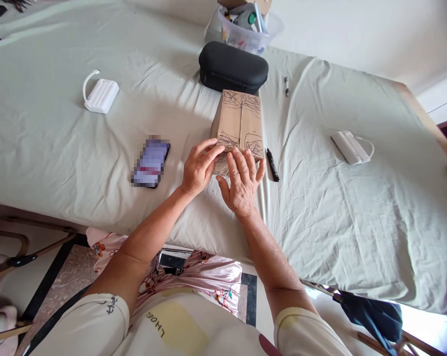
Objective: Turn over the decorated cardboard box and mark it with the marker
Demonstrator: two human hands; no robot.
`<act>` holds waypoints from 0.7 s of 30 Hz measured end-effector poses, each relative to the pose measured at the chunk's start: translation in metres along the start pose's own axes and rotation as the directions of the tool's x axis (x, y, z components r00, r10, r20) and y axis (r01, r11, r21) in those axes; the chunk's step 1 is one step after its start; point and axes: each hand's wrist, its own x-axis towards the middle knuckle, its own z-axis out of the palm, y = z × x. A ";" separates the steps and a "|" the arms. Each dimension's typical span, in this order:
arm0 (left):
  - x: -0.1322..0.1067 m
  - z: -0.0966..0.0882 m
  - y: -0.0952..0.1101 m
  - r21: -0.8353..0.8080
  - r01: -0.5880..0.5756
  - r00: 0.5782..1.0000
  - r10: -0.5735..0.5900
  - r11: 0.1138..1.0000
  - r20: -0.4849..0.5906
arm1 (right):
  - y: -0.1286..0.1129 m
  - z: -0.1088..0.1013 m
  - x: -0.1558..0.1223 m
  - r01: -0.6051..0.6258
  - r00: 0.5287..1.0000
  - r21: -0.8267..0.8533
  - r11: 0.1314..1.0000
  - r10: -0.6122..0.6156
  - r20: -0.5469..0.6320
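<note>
A brown cardboard box (238, 121) covered with black scribbles lies on the pale green sheet (60, 143). My left hand (198, 168) rests on the box's near left corner, fingers stretched out and close together. My right hand (241, 180) lies flat on the box's near edge, fingers spread. Neither hand holds anything. A black marker (272, 165) lies on the sheet just right of my right hand.
A phone (151, 161) lies left of my hands. A black oval case (232, 67) sits behind the box, with a plastic tub (249, 34) beyond it. A pen (286, 85) lies far right. White power banks lie at left (100, 95) and right (351, 147).
</note>
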 end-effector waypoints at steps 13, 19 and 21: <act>0.000 -0.001 -0.002 0.024 0.079 0.996 -0.080 0.997 0.044 | 0.051 -0.001 0.002 -0.227 0.878 0.354 0.907 0.348 -0.328; -0.002 0.000 -0.003 -0.065 0.072 0.997 -0.070 0.995 0.033 | 0.047 0.014 -0.001 -0.337 0.859 0.570 0.749 0.493 -0.140; -0.002 0.000 -0.004 -0.067 0.078 0.996 -0.076 0.995 0.045 | 0.048 0.015 0.000 -0.360 0.862 0.563 0.744 0.496 -0.105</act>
